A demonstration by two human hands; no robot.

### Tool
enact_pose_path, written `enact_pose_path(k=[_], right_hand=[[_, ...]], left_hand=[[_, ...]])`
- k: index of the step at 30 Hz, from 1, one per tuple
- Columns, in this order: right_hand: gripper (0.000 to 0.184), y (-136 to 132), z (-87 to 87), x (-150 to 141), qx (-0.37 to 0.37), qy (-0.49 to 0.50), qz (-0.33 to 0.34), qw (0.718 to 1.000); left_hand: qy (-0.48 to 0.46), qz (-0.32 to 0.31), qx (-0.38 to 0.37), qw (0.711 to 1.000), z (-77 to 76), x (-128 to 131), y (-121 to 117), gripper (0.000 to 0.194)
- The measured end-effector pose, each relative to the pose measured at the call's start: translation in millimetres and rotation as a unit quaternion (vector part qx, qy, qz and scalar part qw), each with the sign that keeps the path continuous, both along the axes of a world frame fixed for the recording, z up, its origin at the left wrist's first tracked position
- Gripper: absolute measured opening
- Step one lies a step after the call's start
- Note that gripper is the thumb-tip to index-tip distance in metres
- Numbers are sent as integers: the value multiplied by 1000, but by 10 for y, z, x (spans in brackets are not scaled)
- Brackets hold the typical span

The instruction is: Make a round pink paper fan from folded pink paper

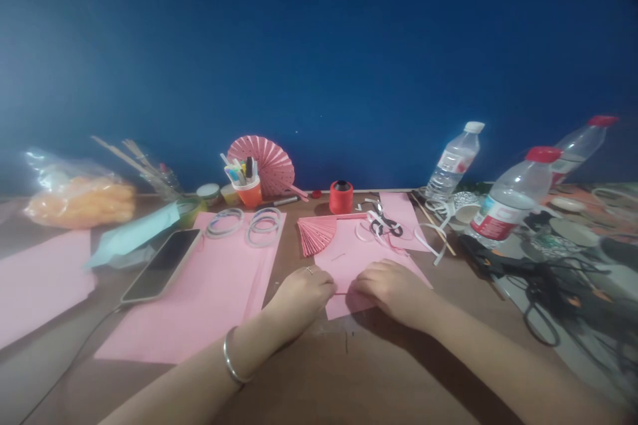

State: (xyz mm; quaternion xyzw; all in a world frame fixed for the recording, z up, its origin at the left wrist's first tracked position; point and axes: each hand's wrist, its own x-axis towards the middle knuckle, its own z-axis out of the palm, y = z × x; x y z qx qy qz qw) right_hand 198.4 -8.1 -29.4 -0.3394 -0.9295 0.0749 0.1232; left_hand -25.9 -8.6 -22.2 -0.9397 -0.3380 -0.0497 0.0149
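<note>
A pink paper sheet (343,254) lies in front of me, its near edge between my hands. My left hand (306,289), a ring and a silver bangle on it, has its fingers curled down on the sheet's left side. Across from it my right hand (386,289) bends its fingers over the right side. A thin reddish line spans the gap between them; whether it is a fold or a thread I cannot tell. My fingertips are mostly hidden. Just beyond lies a partly fanned, pleated pink paper fan (318,236), with scissors (386,226) and white ribbon to its right.
A red thread spool (341,198), a cup of pens (248,191) and an open pink fan (262,163) stand along the wall. Left are a phone (162,265) and pink sheets (199,312). Plastic bottles (516,199) and black cables (538,292) crowd the right.
</note>
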Motion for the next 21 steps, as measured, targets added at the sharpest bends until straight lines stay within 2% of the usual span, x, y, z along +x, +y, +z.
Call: enact_pose_path(k=[7, 12, 17, 21], right_hand=[[22, 133, -54, 94, -12, 30, 49, 998], [23, 157, -99, 109, -21, 64, 51, 996], [24, 160, -115, 122, -28, 73, 61, 995], [24, 169, -121, 133, -32, 72, 63, 995]], left_hand=[[36, -32, 12, 999, 32, 11, -26, 11], [76, -28, 14, 997, 84, 31, -53, 11], [119, 39, -13, 992, 105, 19, -138, 17], [151, 113, 18, 982, 0, 29, -276, 31]])
